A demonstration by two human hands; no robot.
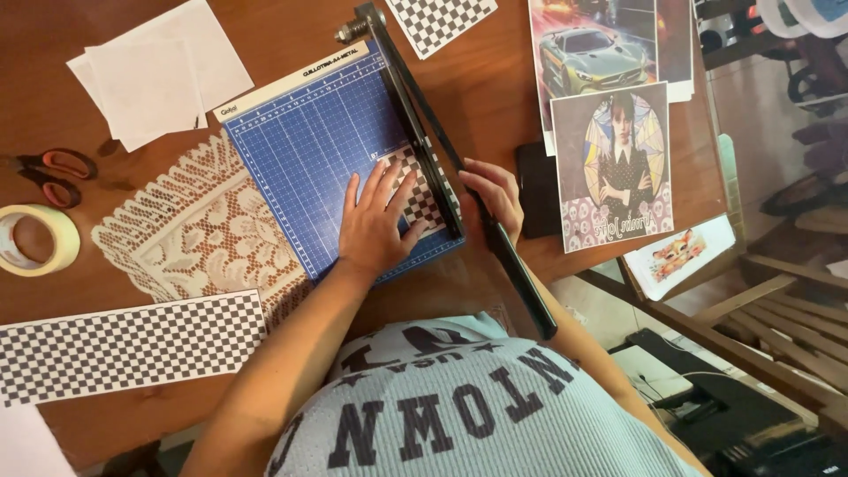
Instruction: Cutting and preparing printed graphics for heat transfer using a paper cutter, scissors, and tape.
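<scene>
**Head view: checkered sheet pinned under the left hand, blade arm under the right**

The head view shows a blue paper cutter [318, 168] on the brown counter [495, 79], at the centre of the frame. A checkered sheet [424, 199] lies at the cutter's right edge, against the cutting line. The left hand [378, 225] rests flat on it, fingers spread, pressing rather than gripping. Just right of the sheet, the right hand [495, 196] curls over the black blade arm [517, 265], whose long axis runs from the pivot at upper centre down toward lower right. The sheet sits between the two hands, directly beside the blade, nearer the left hand.
</scene>
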